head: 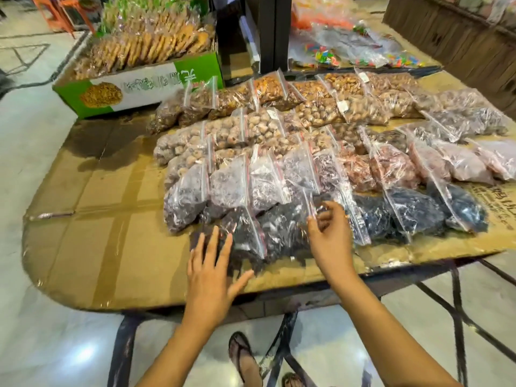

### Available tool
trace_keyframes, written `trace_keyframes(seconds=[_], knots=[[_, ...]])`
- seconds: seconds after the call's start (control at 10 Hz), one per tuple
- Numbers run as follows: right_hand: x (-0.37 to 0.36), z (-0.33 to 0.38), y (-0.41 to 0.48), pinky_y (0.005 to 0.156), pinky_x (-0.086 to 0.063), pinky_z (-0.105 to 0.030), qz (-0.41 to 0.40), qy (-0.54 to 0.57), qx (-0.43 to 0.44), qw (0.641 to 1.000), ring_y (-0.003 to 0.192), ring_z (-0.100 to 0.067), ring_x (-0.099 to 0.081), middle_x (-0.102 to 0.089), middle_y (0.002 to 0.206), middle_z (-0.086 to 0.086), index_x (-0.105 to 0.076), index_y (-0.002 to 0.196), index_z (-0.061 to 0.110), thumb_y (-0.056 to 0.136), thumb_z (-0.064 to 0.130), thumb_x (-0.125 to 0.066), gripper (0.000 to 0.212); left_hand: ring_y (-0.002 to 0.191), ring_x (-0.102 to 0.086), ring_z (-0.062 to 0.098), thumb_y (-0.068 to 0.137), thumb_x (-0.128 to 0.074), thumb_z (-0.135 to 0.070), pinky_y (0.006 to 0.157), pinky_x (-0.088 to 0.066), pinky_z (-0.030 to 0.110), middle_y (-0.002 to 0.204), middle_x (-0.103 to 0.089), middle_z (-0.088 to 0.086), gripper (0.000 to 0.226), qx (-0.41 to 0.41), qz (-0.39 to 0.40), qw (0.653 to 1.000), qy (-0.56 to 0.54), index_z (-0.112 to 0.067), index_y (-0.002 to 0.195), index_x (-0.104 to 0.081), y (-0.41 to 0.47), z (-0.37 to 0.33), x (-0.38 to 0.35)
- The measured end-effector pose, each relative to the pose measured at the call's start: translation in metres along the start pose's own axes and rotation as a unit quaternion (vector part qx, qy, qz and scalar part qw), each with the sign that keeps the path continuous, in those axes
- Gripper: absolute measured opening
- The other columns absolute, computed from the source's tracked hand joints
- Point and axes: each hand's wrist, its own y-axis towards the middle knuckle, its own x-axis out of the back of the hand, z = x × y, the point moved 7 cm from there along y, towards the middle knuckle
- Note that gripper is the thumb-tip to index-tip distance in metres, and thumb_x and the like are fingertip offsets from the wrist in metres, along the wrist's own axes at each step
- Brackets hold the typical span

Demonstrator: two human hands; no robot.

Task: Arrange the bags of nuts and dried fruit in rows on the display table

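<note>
Cardboard (92, 247) covers the counter (391, 270). Clear bags (279, 152) of nuts and dried fruit lie on it in rows, packed close and leaning on each other. Pale nuts are at the back, pink ones on the right, dark fruit at the front. The left hand (213, 270) is open and flat, with its fingers spread on a dark bag (245, 241) at the near edge. The right hand (331, 233) is half open, and its fingertips touch the top of the next bag (287, 222). It grips nothing. A green box (134, 90) of snacks sits at the back left.
</note>
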Motion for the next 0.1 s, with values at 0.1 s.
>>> trace_keyframes(seconds=[0.1], knots=[[0.0258,-0.0056,-0.0318,0.081,-0.044,-0.034,0.012,-0.064,0.065,0.996,0.093,-0.018,-0.052,-0.053,0.102,-0.003,-0.046,0.125,0.013,0.093,0.021,-0.056,0.035,0.145,-0.013,0.03,0.086,-0.029,-0.069,0.111,-0.027,0.052,0.159,-0.015,0.006,0.079,0.055,-0.005,0.998,-0.016,-0.021,0.149,-0.026,-0.051,-0.0077,-0.006]])
